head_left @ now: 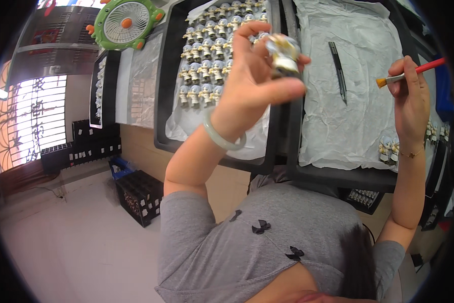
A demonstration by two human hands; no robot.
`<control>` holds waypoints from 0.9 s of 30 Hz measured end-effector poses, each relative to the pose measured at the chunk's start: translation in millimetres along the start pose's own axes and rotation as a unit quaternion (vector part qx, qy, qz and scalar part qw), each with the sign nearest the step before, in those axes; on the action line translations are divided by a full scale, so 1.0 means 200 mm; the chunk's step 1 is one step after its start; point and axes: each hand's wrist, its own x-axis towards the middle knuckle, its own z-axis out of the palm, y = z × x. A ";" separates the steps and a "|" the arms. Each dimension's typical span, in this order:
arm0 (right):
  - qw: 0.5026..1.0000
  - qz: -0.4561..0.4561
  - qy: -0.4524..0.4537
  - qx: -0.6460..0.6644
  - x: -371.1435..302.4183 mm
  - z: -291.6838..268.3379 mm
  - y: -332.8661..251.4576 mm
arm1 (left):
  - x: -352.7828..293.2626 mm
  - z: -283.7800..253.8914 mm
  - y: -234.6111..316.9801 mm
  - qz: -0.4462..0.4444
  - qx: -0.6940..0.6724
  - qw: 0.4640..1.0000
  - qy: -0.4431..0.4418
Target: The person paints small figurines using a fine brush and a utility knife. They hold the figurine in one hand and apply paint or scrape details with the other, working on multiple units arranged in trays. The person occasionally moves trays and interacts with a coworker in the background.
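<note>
Above paper-lined trays (333, 174), hands (247, 81) hold a figurine (286, 56) and brush (432, 65).

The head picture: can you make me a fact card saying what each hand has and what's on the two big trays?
Bare left hand: small white-and-gold figurine, blurred
Bare right hand: slim red-handled brush with yellow bristles, tip apart from that figurine
Black rectangular left tray: rows of small pale figurines on white paper
Black rectangular right tray: crumpled white paper, slim dark pen-shaped tool, a few little figurines near its lower right corner
Upper left: round green fan with orange centre
</note>
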 end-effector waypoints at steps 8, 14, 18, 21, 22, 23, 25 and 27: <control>0.989 0.068 -0.085 -0.101 0.00 0.02 -0.01 | -0.18 -0.20 0.20 -0.051 0.141 0.988 0.048; 0.864 0.095 -0.129 -0.478 0.00 0.02 0.28 | -0.18 -0.03 0.08 -0.093 0.070 0.993 -0.008; 0.763 0.052 -0.113 -0.635 -0.01 0.13 0.29 | -0.13 0.04 0.01 -0.127 0.027 0.988 -0.079; 0.722 0.066 -0.150 -0.672 0.00 0.16 0.38 | -0.13 0.08 0.01 -0.138 -0.018 0.981 -0.136; 0.711 0.072 -0.161 -0.680 0.01 0.16 0.41 | -0.13 0.08 0.01 -0.143 -0.037 0.978 -0.150; 0.726 0.079 -0.161 -0.664 0.04 0.14 0.45 | -0.13 0.08 0.01 -0.147 -0.058 0.974 -0.161; 0.754 0.091 -0.165 -0.630 0.09 0.09 0.51 | -0.14 0.07 -0.01 -0.145 -0.065 0.970 -0.182; 0.871 0.222 -0.178 -0.402 0.12 0.08 0.42 | -0.16 0.05 -0.03 -0.154 -0.088 0.967 -0.183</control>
